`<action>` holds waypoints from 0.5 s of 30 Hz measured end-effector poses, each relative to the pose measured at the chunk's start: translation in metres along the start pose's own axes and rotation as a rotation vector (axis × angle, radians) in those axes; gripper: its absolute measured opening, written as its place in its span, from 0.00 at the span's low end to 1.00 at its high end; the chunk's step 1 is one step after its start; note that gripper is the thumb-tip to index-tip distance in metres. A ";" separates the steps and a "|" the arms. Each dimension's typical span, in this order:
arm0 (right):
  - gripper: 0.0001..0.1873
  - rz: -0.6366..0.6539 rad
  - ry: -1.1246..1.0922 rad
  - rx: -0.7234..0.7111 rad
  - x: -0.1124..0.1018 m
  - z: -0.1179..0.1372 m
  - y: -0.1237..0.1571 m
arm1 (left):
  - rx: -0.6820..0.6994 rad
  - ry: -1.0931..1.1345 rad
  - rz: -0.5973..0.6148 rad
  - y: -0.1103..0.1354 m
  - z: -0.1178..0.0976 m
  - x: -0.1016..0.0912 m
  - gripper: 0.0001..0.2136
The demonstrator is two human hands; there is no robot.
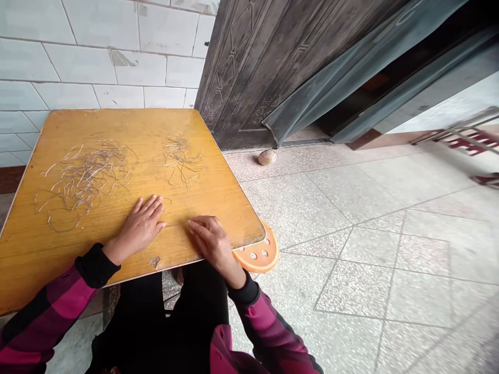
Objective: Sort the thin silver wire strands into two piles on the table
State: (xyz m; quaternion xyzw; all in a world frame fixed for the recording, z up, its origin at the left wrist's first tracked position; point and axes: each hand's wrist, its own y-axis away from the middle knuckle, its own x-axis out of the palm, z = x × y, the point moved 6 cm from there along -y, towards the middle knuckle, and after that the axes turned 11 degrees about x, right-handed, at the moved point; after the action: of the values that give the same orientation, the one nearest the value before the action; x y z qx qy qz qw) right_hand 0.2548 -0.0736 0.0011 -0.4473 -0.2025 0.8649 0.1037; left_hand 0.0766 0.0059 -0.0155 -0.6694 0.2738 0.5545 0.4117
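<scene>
My left hand (144, 228) lies flat on the wooden table (218, 192), fingers stretched forward and slightly apart. A thin curved piece of wire (170, 202) shows just beyond its fingertips, partly under the hand. To the right, near the table's front edge, my right hand (210, 236) rests with its fingers pinched together. Whatever that pinch holds, if anything, is too fine to see. A large tangle of thin wires (91, 174) is spread beyond my left hand, towards the left. Farther back on the right sits a smaller bunch of similar wires (181, 161).
An orange round stool (257, 257) with holes pokes out under the table's right corner. White wall tiles (101, 62) border the table's far side. Beyond are a dark carved door (249, 78), a grey-green curtain (312, 98) and a roundish object (267, 158) on the floor.
</scene>
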 end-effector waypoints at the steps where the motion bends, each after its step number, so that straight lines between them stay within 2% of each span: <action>1: 0.14 0.014 0.034 -0.003 0.003 -0.001 0.001 | -0.001 0.003 -0.003 0.000 0.000 0.000 0.21; 5: 0.16 0.082 0.141 -0.006 0.016 -0.005 0.002 | 0.002 0.011 -0.019 0.000 0.000 0.000 0.21; 11: 0.16 0.219 0.344 -0.112 0.022 0.002 -0.004 | -0.001 0.036 -0.031 -0.001 -0.001 -0.003 0.21; 15: 0.16 0.206 0.282 -0.096 0.016 0.003 -0.005 | -0.004 0.051 -0.053 0.000 0.000 -0.006 0.21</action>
State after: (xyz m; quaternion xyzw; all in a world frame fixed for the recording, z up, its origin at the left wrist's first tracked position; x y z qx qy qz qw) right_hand 0.2430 -0.0643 -0.0066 -0.5871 -0.1799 0.7890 0.0206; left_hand 0.0755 0.0056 -0.0095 -0.6911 0.2652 0.5269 0.4176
